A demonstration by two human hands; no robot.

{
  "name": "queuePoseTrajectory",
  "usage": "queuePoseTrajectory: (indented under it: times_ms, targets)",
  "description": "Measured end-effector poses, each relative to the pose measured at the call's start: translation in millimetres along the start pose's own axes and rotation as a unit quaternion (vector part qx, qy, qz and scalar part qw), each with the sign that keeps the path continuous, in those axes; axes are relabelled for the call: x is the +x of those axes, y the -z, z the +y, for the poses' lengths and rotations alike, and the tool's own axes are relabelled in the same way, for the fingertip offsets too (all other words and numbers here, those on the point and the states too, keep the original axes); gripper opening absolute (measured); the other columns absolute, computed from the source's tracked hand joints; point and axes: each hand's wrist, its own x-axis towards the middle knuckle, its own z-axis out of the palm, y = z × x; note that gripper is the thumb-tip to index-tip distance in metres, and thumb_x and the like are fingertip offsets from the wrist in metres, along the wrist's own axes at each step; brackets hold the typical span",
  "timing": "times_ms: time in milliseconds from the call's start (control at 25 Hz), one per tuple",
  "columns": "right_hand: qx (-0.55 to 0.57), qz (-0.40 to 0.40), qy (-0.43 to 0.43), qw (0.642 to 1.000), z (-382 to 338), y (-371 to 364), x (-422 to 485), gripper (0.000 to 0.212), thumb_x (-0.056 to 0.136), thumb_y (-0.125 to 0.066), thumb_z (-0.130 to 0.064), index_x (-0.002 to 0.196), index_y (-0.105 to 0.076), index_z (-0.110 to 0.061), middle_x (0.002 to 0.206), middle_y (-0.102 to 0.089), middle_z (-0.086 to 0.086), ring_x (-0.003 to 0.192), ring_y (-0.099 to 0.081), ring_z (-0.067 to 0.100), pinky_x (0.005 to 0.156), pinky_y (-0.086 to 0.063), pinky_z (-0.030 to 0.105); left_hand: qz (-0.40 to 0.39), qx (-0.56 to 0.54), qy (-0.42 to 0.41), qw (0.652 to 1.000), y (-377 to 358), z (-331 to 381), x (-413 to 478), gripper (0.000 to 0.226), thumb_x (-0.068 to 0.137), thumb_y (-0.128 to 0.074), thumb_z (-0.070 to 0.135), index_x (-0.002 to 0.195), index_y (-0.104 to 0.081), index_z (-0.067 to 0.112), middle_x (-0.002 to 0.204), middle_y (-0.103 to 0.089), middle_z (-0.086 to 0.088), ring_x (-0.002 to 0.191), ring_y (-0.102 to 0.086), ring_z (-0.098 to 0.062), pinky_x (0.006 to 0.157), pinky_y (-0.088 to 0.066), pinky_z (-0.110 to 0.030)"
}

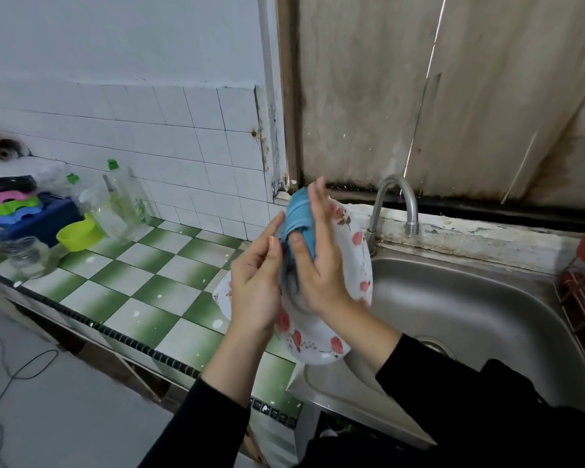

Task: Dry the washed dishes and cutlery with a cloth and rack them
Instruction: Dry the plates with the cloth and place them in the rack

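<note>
Head view: left hand (254, 288) clamps its fingers on the plate (318, 346) rim, keeping it upright over the table (149, 282) edge beside the sink (470, 298), so the right hand (321, 268), fingers straight, presses the cloth (301, 211) across its face.

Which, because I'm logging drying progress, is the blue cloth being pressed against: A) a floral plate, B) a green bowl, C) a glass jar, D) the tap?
A: the right hand presses the blue cloth flat against the floral plate, which the left hand holds by its rim.
</note>
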Motion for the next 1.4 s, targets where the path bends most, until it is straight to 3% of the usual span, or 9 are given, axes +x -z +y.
queuePoseTrajectory:
  times_ms: [200,320,520,640,760,880,1120,1280,1400]
  targets:
    - [-0.066,-0.197,0.012,0.978,27.9,5.7,-63.7,0.057,0.097,-0.047,-0.029,0.15,-0.025,-0.022,0.158,-0.026,-0.003,0.149,-0.016,0.014,0.121,-0.017,0.046,0.075,-0.053,0.029,0.995,30.9,17.4,22.7,0.028,0.099,-0.043,0.01,0.12,-0.061,0.015,0.103,-0.074,0.0,0.101,-0.069,-0.019,0.081,-0.056,-0.026]
    - [-0.213,-0.105,-0.008,0.971,71.2,29.1,-53.1,0.061,0.094,-0.049,-0.037,0.15,-0.024,-0.031,0.16,-0.017,-0.005,0.15,-0.005,0.018,0.116,-0.017,0.062,0.082,-0.037,0.031,0.995,41.7,16.6,27.2,0.027,0.099,-0.045,0.009,0.111,-0.067,0.019,0.109,-0.073,0.003,0.104,-0.067,-0.016,0.085,-0.055,-0.026]
    - [-0.163,0.083,-0.076,0.98,43.1,19.6,11.8,0.065,0.099,-0.048,-0.02,0.154,-0.015,-0.012,0.163,0.004,0.003,0.15,0.01,0.02,0.122,-0.002,0.046,-0.005,0.009,0.042,0.999,24.8,-0.7,22.9,0.032,0.1,-0.043,0.007,0.102,-0.075,0.014,0.121,-0.068,0.0,0.118,-0.06,-0.02,0.104,-0.046,-0.04]
    - [-0.093,-0.036,-0.014,0.995,8.8,-16.0,-16.0,0.064,0.1,-0.042,-0.021,0.153,-0.007,-0.02,0.162,0.003,-0.005,0.15,0.004,0.02,0.122,-0.004,0.047,-0.01,-0.017,0.034,0.999,22.6,3.0,24.2,0.031,0.099,-0.041,0.004,0.124,-0.058,-0.001,0.107,-0.073,0.002,0.106,-0.065,-0.017,0.096,-0.051,-0.031]
    - [-0.205,-0.166,0.05,0.963,19.0,-6.4,-70.1,0.062,0.099,-0.039,-0.044,0.153,-0.01,-0.033,0.161,-0.006,-0.012,0.15,0.003,0.017,0.121,-0.002,0.051,0.013,-0.04,0.041,0.998,44.3,18.9,32.5,0.03,0.099,-0.044,0.007,0.1,-0.073,0.017,0.122,-0.066,-0.012,0.107,-0.066,-0.024,0.092,-0.054,-0.032]
    - [-0.356,-0.085,-0.001,0.931,48.4,32.4,-76.8,0.06,0.097,-0.039,-0.052,0.152,-0.018,-0.037,0.162,-0.005,-0.009,0.15,0.008,0.021,0.115,-0.005,0.067,0.014,-0.021,0.036,0.999,58.4,20.3,27.9,0.041,0.098,-0.047,0.007,0.074,-0.077,0.019,0.123,-0.067,0.001,0.114,-0.063,-0.024,0.096,-0.052,-0.037]
    - [-0.265,0.141,-0.057,0.952,17.6,41.8,-13.8,0.063,0.1,-0.043,-0.032,0.154,-0.015,-0.012,0.162,-0.002,0.012,0.148,0.011,0.032,0.117,-0.001,0.061,-0.075,-0.011,0.059,0.995,47.1,3.3,-0.5,0.026,0.098,-0.049,0.009,0.115,-0.067,0.018,0.107,-0.072,0.002,0.112,-0.063,-0.024,0.103,-0.046,-0.041]
    - [-0.177,-0.008,0.006,0.984,-31.2,-7.2,-46.9,0.063,0.101,-0.036,-0.04,0.153,-0.007,-0.019,0.16,0.002,-0.007,0.15,0.009,0.019,0.121,-0.001,0.054,-0.066,-0.042,0.043,0.996,32.2,8.4,-12.2,0.031,0.099,-0.042,0.003,0.127,-0.056,0.004,0.107,-0.072,0.003,0.104,-0.066,-0.01,0.091,-0.052,-0.024]
    - [-0.262,-0.115,0.033,0.958,-27.0,7.8,-95.0,0.06,0.099,-0.04,-0.041,0.152,-0.018,-0.023,0.16,-0.012,-0.011,0.15,0.007,0.021,0.119,0.008,0.052,-0.017,-0.032,0.014,0.999,35.3,18.1,-10.5,0.025,0.1,-0.044,0.006,0.105,-0.068,0.009,0.108,-0.072,-0.003,0.098,-0.067,-0.01,0.08,-0.053,-0.021]
